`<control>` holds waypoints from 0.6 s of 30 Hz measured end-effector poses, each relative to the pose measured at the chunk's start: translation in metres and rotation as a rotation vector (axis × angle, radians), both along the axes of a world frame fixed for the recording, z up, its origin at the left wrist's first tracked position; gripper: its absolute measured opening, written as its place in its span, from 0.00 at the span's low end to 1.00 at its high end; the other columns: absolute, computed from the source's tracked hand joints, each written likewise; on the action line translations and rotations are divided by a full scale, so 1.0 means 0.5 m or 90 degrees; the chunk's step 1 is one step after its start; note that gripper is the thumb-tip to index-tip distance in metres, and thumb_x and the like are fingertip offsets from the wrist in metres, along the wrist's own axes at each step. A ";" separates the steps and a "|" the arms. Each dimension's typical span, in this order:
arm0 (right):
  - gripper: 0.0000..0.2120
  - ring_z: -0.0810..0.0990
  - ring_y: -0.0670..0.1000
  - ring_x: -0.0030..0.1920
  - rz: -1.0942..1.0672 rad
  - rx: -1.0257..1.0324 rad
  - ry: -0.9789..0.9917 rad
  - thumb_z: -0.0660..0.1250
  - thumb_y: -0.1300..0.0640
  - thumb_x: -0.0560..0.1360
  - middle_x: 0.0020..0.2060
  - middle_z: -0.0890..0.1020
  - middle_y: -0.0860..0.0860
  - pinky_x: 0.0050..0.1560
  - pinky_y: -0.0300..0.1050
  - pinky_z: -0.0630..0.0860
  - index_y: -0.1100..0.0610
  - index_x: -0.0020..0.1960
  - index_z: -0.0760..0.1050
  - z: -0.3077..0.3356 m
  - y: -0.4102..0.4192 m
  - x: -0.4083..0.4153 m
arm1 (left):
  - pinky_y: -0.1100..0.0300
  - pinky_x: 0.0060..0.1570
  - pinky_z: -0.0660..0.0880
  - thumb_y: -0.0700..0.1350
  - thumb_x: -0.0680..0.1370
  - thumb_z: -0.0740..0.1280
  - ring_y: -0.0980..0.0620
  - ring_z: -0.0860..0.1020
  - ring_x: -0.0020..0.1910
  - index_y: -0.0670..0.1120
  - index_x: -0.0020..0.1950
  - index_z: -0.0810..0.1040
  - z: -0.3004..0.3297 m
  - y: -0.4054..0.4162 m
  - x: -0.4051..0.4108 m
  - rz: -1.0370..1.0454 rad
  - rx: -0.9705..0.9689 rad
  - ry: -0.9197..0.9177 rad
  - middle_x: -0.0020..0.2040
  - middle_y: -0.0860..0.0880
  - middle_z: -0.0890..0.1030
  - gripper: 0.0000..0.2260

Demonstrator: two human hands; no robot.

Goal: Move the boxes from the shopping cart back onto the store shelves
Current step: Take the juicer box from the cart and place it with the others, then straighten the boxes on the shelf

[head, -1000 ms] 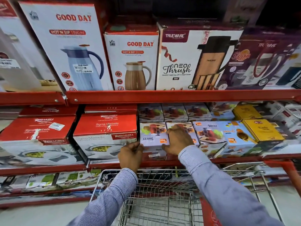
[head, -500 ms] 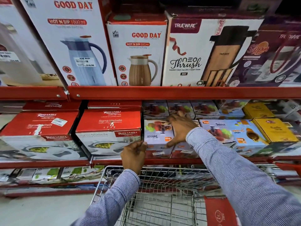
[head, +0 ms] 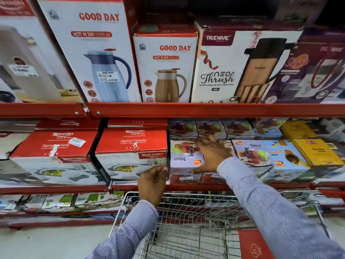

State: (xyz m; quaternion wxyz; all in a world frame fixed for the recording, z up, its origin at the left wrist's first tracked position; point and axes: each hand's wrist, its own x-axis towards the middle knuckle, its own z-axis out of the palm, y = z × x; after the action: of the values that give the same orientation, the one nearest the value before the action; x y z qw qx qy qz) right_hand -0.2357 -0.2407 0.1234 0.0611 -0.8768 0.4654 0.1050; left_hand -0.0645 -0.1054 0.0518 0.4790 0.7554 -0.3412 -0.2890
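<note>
A light-blue Juicer box (head: 183, 159) stands at the front of the middle red shelf (head: 186, 187), in a row of like boxes. My right hand (head: 211, 154) lies flat on top of it and of the box beside it, fingers spread. My left hand (head: 153, 181) hovers at the box's left front corner with loosely curled fingers, holding nothing. Below my arms the wire shopping cart (head: 186, 212) stands against the shelf; no box shows in the part of its basket that I can see.
Red-and-white Rishabh casserole boxes (head: 130, 152) fill the shelf to the left, more Juicer boxes (head: 261, 154) and yellow boxes (head: 317, 152) the right. Tall Good Day (head: 166, 66) and Trueware jug boxes (head: 242, 66) stand on the shelf above. A red cart flap (head: 255, 245) hangs at lower right.
My right hand has slid further back along the top of the Juicer boxes. My left hand has come off the box's left side and drawn slightly back. The view has moved closer.
</note>
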 end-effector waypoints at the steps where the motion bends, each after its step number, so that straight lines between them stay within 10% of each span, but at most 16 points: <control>1: 0.49 0.59 0.58 0.74 -0.014 -0.010 -0.045 0.72 0.35 0.63 0.75 0.65 0.52 0.71 0.58 0.61 0.54 0.75 0.58 -0.001 0.019 0.005 | 0.51 0.53 0.81 0.49 0.74 0.72 0.54 0.84 0.43 0.51 0.47 0.86 0.001 0.014 0.016 0.017 -0.008 0.006 0.40 0.52 0.87 0.06; 7: 0.36 0.72 0.53 0.69 -0.175 0.124 -0.519 0.72 0.52 0.72 0.71 0.71 0.51 0.66 0.47 0.71 0.53 0.76 0.61 -0.028 0.156 0.085 | 0.48 0.54 0.80 0.48 0.72 0.72 0.49 0.84 0.46 0.51 0.50 0.81 -0.003 0.106 0.174 0.164 -0.038 0.037 0.44 0.49 0.86 0.07; 18: 0.31 0.75 0.52 0.67 -0.324 0.213 -0.561 0.72 0.54 0.72 0.67 0.77 0.51 0.65 0.52 0.75 0.55 0.72 0.67 -0.039 0.205 0.202 | 0.49 0.58 0.76 0.52 0.74 0.69 0.41 0.81 0.56 0.45 0.70 0.69 0.015 0.111 0.288 0.019 0.128 -0.087 0.62 0.42 0.81 0.26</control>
State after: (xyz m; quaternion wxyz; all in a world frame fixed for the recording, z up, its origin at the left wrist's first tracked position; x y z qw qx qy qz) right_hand -0.1349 -0.1379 0.1041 0.4132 -0.6754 0.5705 -0.2183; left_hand 0.0794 -0.0500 0.0595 0.3809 0.8225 -0.3311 -0.2622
